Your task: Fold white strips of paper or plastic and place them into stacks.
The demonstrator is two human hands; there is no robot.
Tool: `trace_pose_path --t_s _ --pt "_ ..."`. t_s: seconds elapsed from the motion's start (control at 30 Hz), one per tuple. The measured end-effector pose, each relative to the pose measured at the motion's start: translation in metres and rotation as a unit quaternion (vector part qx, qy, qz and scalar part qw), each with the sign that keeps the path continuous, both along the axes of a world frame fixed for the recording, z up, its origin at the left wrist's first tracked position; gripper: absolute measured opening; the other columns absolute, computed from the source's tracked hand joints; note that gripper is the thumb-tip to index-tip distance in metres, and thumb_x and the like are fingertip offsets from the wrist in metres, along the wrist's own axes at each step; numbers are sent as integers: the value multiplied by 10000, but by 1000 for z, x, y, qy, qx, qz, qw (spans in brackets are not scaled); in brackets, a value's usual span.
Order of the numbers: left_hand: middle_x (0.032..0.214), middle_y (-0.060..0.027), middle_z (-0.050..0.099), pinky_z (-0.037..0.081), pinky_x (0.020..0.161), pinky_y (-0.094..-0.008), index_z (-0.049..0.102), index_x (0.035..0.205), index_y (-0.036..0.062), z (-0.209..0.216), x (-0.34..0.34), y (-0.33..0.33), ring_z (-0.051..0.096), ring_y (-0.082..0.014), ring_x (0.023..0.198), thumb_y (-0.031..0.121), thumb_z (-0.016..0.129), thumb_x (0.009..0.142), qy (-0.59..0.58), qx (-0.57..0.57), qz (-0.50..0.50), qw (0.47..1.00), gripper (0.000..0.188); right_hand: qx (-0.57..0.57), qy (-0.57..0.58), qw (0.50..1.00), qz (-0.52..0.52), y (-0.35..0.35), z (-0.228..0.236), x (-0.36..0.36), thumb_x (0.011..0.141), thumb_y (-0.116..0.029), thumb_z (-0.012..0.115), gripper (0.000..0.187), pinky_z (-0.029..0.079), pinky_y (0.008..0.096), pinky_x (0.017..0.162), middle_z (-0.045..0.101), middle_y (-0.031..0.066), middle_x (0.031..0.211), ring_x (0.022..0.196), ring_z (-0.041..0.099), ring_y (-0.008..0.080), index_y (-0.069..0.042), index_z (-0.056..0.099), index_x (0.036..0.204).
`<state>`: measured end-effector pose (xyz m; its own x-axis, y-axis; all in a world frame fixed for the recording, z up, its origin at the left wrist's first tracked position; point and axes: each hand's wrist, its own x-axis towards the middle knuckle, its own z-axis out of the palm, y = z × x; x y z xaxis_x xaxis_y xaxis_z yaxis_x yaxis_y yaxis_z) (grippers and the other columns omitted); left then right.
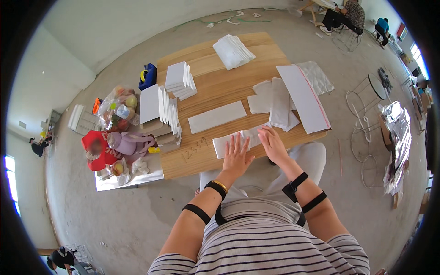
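Observation:
My left hand (235,157) lies flat with its fingers spread on a long folded white strip (251,136) at the table's near edge. At that strip's right end, my right hand (272,144) rests with fingers stretched out and slightly bent, pressing on it; its fingertips partly cover the surface. Neither hand grips anything. Just beyond lies a second flat white strip (217,117). To the right, loose white folded pieces (279,103) overlap in a small pile, some partly under a large white board (302,97).
Stacked white flat packets (181,78) and white-and-brown packets (153,104) stand at the left. Another white stack (233,50) lies at the far side. A blue tape dispenser (147,76), bagged fruit (121,107) and a purple bag (126,143) sit left. Wire stools (366,94) stand right.

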<state>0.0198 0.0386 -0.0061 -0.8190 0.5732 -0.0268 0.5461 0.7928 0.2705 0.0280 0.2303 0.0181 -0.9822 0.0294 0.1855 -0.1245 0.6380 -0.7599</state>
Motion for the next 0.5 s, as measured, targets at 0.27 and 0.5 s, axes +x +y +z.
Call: trace_pose_path --t_s 0.27,0.5 --pt "1611 -216 140 131 1210 -502 166 1537 -21 13 -17 -66 127 -372 1499 390 557 956 56 100 59 992 812 18 24 1000 -10 -29 -9 -8 855 -146 682 182 478 423 877 621 117 1038 1022 578 325 -69 652 1017" --pt "1616 -198 146 122 1220 -487 182 1526 -42 2 -10 -85 138 -343 1501 438 500 975 41 18 -20 999 798 58 -49 997 -31 -55 -27 -30 798 -148 729 143 484 406 777 631 74 877 878 598 282 -79 643 890"
